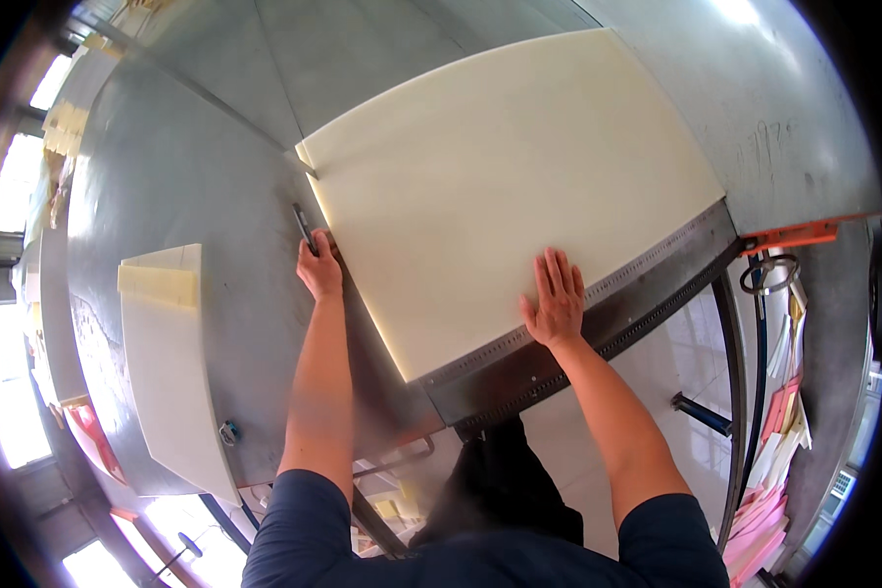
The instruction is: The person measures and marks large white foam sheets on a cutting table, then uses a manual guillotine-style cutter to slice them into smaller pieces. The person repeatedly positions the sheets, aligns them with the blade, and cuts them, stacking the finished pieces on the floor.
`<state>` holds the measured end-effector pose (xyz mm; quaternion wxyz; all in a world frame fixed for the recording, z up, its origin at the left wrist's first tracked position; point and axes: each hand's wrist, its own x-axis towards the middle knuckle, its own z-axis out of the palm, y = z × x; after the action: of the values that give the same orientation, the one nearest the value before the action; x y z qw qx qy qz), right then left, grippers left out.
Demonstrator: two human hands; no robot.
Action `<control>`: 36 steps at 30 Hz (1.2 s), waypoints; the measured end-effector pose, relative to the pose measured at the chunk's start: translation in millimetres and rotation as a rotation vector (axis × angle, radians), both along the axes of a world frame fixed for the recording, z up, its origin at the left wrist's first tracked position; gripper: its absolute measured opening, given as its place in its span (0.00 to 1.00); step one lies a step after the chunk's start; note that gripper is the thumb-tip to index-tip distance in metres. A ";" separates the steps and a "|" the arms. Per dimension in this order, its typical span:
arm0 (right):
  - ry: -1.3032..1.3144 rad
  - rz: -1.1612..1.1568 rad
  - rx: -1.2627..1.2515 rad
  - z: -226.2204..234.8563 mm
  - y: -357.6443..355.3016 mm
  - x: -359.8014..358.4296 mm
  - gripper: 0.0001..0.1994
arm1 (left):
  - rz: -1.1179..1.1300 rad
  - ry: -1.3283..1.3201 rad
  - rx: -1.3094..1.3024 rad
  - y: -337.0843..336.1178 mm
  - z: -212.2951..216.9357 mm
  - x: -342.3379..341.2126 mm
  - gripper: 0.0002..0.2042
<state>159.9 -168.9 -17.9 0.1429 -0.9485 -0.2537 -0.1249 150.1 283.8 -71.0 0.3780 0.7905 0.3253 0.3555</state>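
Note:
A large cream-coloured foam sheet [519, 186] lies flat on a grey metal table, its near edge along a steel ruler strip [647, 263]. My right hand [557, 306] rests palm down on the sheet near that edge, fingers stretched out, holding nothing. Beside the sheet's left edge, my left hand [320, 269] is closed around a slim dark tool [305, 227], pointing away from me. Whether it is a pen or a knife, I cannot tell.
A thin metal bar [216, 103] reaches from the upper left to the sheet's left corner. On the left lie a white panel [171, 363] with a yellow strip and a small teal object [228, 432]. Pink and white scraps [769, 490] pile up at lower right.

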 end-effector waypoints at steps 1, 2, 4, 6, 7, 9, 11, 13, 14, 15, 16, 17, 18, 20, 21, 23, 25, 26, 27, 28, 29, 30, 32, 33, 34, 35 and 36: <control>-0.007 0.001 0.005 0.7 1.7 0.4 0.32 | 0.001 -0.030 -0.039 1.2 -4.0 -4.6 0.13; -0.016 -0.004 0.009 0.4 0.3 0.9 0.32 | -0.007 -0.061 -0.080 -5.5 2.8 -3.5 0.13; -0.060 -0.011 0.034 -3.4 -4.1 0.3 0.32 | -0.020 -0.183 -0.374 -26.0 26.0 -13.2 0.13; -0.086 0.007 0.042 -6.5 -8.0 -1.6 0.32 | 0.032 -0.229 -0.380 -67.8 39.2 -52.6 0.13; -0.096 -0.012 0.030 -7.3 -10.9 -2.1 0.31 | 0.009 -0.210 -0.364 -93.3 42.3 -79.7 0.13; -0.116 -0.025 0.050 -13.0 -15.0 -2.0 0.31 | -0.002 -0.161 -0.285 -150.4 51.7 -143.1 0.13; -0.124 -0.039 0.052 -13.9 -17.2 -4.0 0.30 | 0.024 -0.101 -0.239 -209.0 43.0 -222.3 0.12; -0.141 -0.036 0.062 -15.4 -14.0 -4.9 0.30 | 0.075 -0.051 -0.195 -249.5 14.9 -295.5 0.12; -0.159 -0.034 0.067 -15.6 -13.5 -4.5 0.30 | 0.107 -0.026 -0.183 -262.7 -2.3 -324.2 0.12; -0.177 -0.029 0.079 -16.0 -11.8 -4.3 0.30 | 0.119 0.096 -0.072 -271.3 -7.3 -344.8 0.11; -0.192 -0.026 0.084 -17.0 -10.5 -5.4 0.30 | 0.133 0.220 0.037 -279.3 -9.3 -362.0 0.10; -0.206 -0.026 0.088 -17.7 -10.3 -6.1 0.30 | 0.145 0.345 0.144 -284.1 -13.8 -372.5 0.10; -0.219 -0.029 0.090 -19.0 -10.9 -6.4 0.30 | 0.129 0.319 0.161 -285.0 -21.7 -374.4 0.10; -0.228 -0.032 0.105 -22.0 -8.9 -6.9 0.30 | 0.108 0.270 0.199 -285.0 -33.8 -372.6 0.09; -0.230 -0.035 0.111 -23.3 -8.5 -8.3 0.30 | 0.129 0.339 0.163 -283.3 -45.8 -376.3 0.11; -0.239 -0.040 0.138 -27.0 -13.1 -8.2 0.30 | 0.153 0.394 0.204 -287.7 -53.8 -372.6 0.11; -0.230 -0.060 0.140 -31.9 -24.8 -5.6 0.30 | 0.123 0.459 0.156 -293.6 -51.3 -360.6 0.13; -0.213 -0.066 0.130 -28.7 -29.0 -5.5 0.30 | 0.141 0.444 0.238 -292.6 -60.0 -362.4 0.15; -0.196 -0.076 0.120 -25.2 -31.0 -5.0 0.30 | 0.156 0.427 0.320 -284.9 -75.3 -367.3 0.17; -0.121 -0.033 0.099 -32.9 -36.5 -1.6 0.32 | 0.054 -0.060 -0.396 -294.8 -81.0 -361.4 0.15; -0.013 -0.043 0.135 -44.0 -34.9 -3.7 0.33 | 0.212 -0.695 -0.998 -301.0 -87.4 -362.1 0.14; -0.101 0.071 0.273 -59.1 -10.5 -16.5 0.35 | -0.030 -0.240 -0.332 -247.5 -139.9 -424.1 0.12; -0.045 -0.020 0.148 -35.8 -17.7 0.7 0.35 | 0.126 0.377 0.238 -272.8 -72.0 -371.4 0.13; -0.036 0.000 0.166 -34.6 -11.1 -14.8 0.35 | 0.163 0.199 0.084 -260.4 -93.6 -397.3 0.13; -0.031 -0.006 0.154 -42.6 -19.5 -23.8 0.35 | 0.149 0.246 0.113 -266.5 -88.8 -390.3 0.14; -0.081 -0.056 0.195 -43.6 -20.8 -11.7 0.35 | 0.120 0.286 0.155 -274.0 -79.4 -377.2 0.15; -0.133 -0.055 0.208 -48.2 -23.1 -12.5 0.34 | 0.071 0.329 0.250 -274.2 -73.4 -377.3 0.16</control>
<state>147.4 -191.9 -66.1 0.2199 -0.9248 -0.2222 -0.2170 -227.2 9.6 -144.4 0.2060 0.8666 0.3640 0.2721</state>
